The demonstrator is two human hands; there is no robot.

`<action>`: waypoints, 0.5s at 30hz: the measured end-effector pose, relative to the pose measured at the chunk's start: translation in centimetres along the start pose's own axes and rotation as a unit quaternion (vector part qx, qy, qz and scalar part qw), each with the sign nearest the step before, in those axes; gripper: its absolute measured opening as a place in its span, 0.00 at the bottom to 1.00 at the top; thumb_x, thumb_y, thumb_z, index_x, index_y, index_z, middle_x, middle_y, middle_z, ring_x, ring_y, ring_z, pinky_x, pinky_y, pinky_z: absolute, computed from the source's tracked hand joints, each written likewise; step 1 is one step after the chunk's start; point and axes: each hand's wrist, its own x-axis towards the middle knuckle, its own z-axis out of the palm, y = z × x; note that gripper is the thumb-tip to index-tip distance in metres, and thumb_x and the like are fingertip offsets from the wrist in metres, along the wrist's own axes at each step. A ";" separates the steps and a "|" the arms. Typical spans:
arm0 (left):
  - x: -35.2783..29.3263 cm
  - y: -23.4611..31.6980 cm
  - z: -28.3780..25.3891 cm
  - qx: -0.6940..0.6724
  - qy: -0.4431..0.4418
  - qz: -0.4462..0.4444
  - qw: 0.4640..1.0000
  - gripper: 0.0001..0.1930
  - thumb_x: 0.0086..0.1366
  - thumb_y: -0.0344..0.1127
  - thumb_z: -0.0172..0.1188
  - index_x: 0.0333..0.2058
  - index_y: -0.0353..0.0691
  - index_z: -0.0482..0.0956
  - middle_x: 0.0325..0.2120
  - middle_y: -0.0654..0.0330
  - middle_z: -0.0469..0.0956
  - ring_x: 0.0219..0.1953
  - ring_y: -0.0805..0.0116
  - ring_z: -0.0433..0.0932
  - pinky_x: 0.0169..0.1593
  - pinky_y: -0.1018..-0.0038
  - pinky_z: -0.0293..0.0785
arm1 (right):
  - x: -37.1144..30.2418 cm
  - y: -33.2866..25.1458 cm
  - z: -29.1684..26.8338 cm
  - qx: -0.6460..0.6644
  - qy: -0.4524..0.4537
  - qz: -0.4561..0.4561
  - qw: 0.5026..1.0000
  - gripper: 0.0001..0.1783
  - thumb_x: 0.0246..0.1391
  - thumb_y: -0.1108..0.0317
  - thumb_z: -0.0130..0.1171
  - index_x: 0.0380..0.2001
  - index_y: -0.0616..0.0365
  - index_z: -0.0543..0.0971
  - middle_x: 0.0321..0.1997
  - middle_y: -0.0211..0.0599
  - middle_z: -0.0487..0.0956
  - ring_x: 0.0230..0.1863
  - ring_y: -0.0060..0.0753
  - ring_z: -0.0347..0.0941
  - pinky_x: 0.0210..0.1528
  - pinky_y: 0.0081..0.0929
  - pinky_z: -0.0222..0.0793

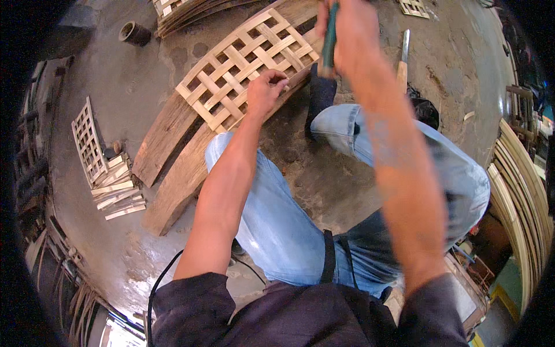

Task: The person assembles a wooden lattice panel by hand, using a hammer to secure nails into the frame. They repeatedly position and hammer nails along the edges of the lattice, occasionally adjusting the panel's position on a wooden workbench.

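The person's left hand was over the near edge of a woven lattice panel, its grip partly curled with thumb and fingertips drawn close together; whether anything small was held between them could not be told. The right hand, blurred, was raised past the panel's far right corner, and its grip was closed around a green-handled tool, whose upper end could not be made out. The panel, made of pale flat strips crossing over and under with square gaps, lay tilted in the view across two thick wooden beams. To the right of the tool, a blade with a wooden handle lay on the floor. At the left, a smaller lattice panel lay just beside a pile of short strips, and a hollow cylinder stood farther off. Long slats were gathered at the right.
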 end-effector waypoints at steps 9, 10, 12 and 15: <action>0.0 1.0 2.2 0.017 -0.013 0.058 0.998 0.08 0.57 0.35 0.69 0.35 0.41 0.84 0.28 0.56 0.84 0.31 0.63 0.84 0.38 0.70 0.77 | -15.0 -4.3 -9.4 0.404 0.099 0.519 0.747 0.11 0.68 0.65 0.43 0.43 0.62 0.70 0.29 0.33 0.72 0.23 0.20 0.67 0.19 0.21 0.66; -0.1 0.8 2.2 0.020 -0.014 0.069 0.997 0.08 0.57 0.35 0.69 0.35 0.41 0.84 0.28 0.56 0.84 0.31 0.63 0.83 0.38 0.70 0.77 | -15.5 -4.0 -9.4 0.396 0.104 0.519 0.750 0.11 0.68 0.65 0.42 0.43 0.61 0.70 0.29 0.34 0.72 0.23 0.19 0.67 0.20 0.21 0.66; 0.0 0.7 2.3 0.032 -0.015 0.061 0.998 0.08 0.57 0.35 0.69 0.35 0.41 0.84 0.28 0.55 0.84 0.31 0.63 0.83 0.38 0.69 0.77 | -15.9 -3.5 -9.6 0.403 0.114 0.524 0.742 0.11 0.68 0.66 0.42 0.43 0.61 0.70 0.29 0.34 0.73 0.23 0.19 0.67 0.20 0.21 0.66; 0.0 1.0 2.2 0.049 -0.008 0.078 0.996 0.08 0.57 0.34 0.68 0.35 0.41 0.84 0.28 0.55 0.84 0.32 0.62 0.83 0.38 0.69 0.77 | -16.0 -3.3 -9.7 0.413 0.122 0.529 0.731 0.10 0.68 0.66 0.42 0.42 0.61 0.70 0.29 0.33 0.73 0.23 0.19 0.67 0.20 0.21 0.66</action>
